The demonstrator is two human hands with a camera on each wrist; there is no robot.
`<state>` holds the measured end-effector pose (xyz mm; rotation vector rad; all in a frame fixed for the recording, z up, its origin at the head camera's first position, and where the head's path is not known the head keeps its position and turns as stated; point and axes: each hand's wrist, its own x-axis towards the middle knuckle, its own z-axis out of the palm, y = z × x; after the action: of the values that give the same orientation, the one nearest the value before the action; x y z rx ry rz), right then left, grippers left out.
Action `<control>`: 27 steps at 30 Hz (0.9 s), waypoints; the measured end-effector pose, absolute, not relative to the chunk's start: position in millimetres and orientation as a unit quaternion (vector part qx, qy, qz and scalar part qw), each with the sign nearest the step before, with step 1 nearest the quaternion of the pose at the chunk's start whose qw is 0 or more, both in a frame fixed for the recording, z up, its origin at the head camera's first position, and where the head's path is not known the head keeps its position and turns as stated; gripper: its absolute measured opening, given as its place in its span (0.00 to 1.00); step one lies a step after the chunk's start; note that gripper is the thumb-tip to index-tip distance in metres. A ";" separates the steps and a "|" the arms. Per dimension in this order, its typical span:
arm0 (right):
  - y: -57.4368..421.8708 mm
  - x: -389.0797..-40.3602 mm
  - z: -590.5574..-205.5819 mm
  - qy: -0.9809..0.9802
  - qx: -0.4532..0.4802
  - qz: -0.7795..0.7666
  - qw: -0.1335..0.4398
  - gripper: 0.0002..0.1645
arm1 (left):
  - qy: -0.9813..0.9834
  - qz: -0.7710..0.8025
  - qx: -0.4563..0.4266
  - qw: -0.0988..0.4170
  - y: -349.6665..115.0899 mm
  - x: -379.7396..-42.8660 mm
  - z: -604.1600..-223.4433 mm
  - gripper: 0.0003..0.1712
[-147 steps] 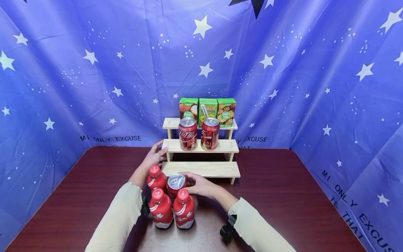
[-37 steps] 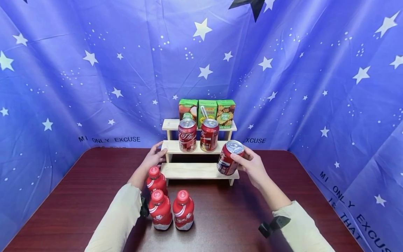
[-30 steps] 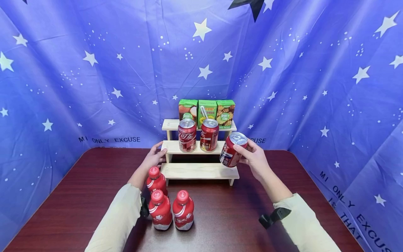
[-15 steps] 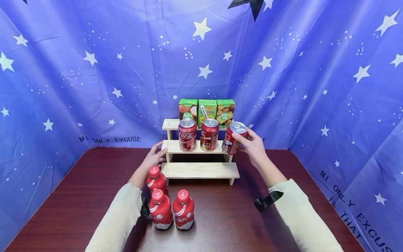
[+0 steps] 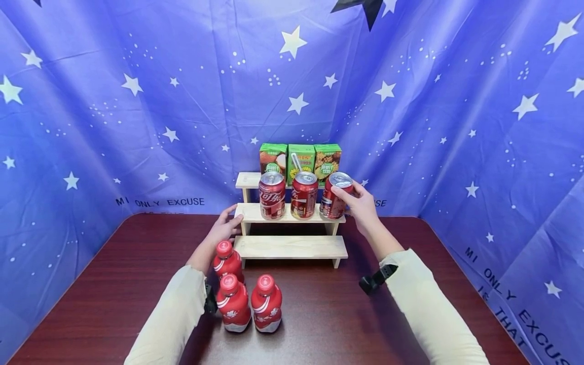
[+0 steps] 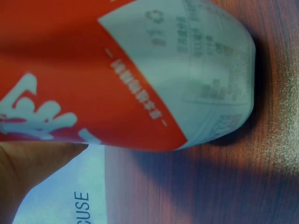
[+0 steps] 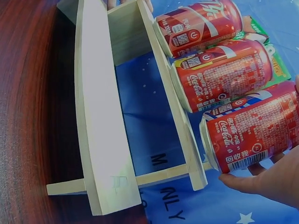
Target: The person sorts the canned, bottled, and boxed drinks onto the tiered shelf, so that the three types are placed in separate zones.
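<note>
In the head view, a red Coca-Cola can (image 5: 331, 203) is upright at the right end of the middle step of a wooden stepped display rack (image 5: 292, 247). My right hand (image 5: 363, 207) grips its right side, thumb in front. Two more cola cans, the left one (image 5: 272, 196) and the middle one (image 5: 304, 196), stand beside it in a row. My left hand (image 5: 223, 226) holds the rack's left side at the middle step. Close to that forearm stands a red bottle (image 5: 227, 261), whose label (image 6: 117, 88) fills much of the left wrist view.
Green juice cartons (image 5: 301, 157) line the top step behind the cans. Two further red bottles, one left (image 5: 234, 306) and one right (image 5: 266, 306), stand on the dark wooden table (image 5: 150, 263) in front. A blue starry cloth (image 5: 182, 101) hangs behind.
My right hand has carried the can from among the bottles, round by the right, up to the middle step, where it went from tilted to upright. My left hand stays at the rack.
</note>
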<state>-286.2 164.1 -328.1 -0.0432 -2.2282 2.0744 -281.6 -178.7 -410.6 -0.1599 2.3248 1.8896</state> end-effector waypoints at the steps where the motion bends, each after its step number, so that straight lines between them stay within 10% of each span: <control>1: 163.2 -286.9 -328.7 -0.732 -0.016 0.680 0.047 0.44 | 0.772 0.629 -0.053 0.071 -178.8 -281.9 -411.6 0.36; 27: 143.2 -306.5 -334.6 -0.724 -0.043 0.686 0.069 0.45 | 0.767 0.635 -0.051 0.072 -179.3 -281.5 -411.0 0.36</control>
<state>-306.5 143.2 -334.6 -0.1289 -2.1789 2.0645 -281.5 -179.3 -411.0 -0.1544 2.3051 1.9085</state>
